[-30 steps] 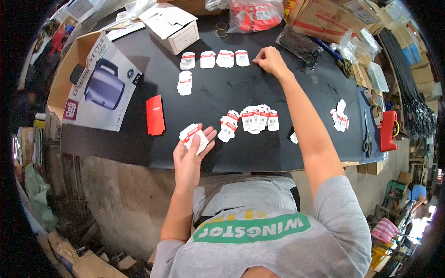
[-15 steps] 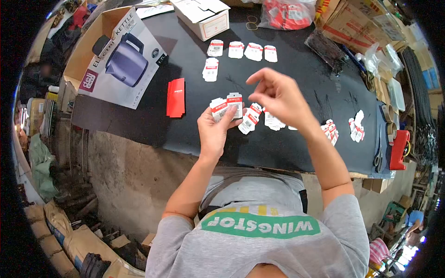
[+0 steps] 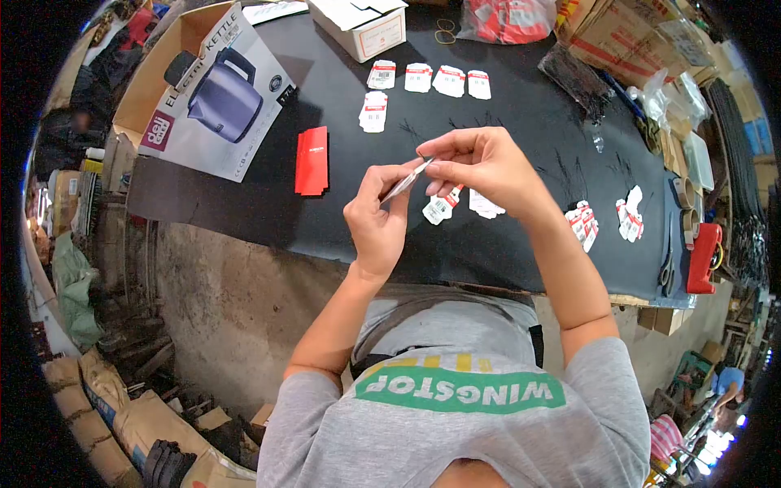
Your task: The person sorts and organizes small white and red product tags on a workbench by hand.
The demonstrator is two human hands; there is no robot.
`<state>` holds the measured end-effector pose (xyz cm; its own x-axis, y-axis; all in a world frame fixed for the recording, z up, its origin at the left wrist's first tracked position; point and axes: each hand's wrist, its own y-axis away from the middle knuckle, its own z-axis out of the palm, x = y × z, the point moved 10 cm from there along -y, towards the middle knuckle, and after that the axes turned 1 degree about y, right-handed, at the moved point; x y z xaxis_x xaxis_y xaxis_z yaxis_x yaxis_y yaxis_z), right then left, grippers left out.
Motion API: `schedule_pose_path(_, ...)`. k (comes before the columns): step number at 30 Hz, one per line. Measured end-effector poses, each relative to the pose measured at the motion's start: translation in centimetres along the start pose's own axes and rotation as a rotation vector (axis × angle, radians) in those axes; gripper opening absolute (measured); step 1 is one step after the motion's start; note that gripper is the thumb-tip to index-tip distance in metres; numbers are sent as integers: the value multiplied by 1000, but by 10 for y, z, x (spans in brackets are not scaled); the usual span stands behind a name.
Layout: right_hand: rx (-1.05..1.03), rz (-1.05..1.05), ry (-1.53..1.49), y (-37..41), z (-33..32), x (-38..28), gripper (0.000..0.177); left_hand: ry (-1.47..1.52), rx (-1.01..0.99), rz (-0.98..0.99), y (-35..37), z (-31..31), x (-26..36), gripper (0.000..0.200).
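My left hand [image 3: 379,220] grips a few white-and-red hang tags [image 3: 403,185], tilted so that they show nearly edge-on. My right hand [image 3: 486,169] meets their upper end with thumb and forefinger pinched together; what is between those fingertips is too small to make out. Below the right hand lie a fanned pile of tags [image 3: 440,210] and a second pile [image 3: 486,204], partly covered by it. Thin black strings [image 3: 465,119] are scattered on the dark table just beyond the fingers.
Small tag stacks [image 3: 418,77] line the far side, another stack [image 3: 374,111] nearer. Red cards [image 3: 311,161] lie left, by an electric kettle box [image 3: 220,98]. A white box [image 3: 370,32] stands behind. On the right are tag piles [image 3: 583,225], scissors [image 3: 667,264] and a red tape dispenser [image 3: 704,259].
My right hand has come down and left to the tags. My left hand has turned them from facing up to edge-on. The view has shifted slightly.
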<state>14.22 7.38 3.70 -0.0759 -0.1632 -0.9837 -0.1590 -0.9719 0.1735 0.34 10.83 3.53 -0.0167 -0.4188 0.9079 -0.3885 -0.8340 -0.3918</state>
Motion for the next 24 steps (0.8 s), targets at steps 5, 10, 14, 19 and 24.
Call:
schedule_pose_path(5, -85, 116, -28, -1, 7, -6, 20, -193, 22, 297, 2, -5, 31, 25)
schedule_pose_path(10, 61, -8, 159, -25, -13, -7, 20, 35, 29, -49, 16, 1, -8, 12)
schedule_pose_path(14, 180, -139, 158, -67, -39, 4, 20, 446, -48, -621, 44, 19, -59, 17)
schedule_pose_path(19, 122, 71, 361, -102, -32, 52, 20, 504, -127, -806, 61, 21, -69, 24)
schedule_pose_path(24, 243, -119, 303, -95, -51, 49, 23, 351, -194, -886, 64, 14, -60, 28)
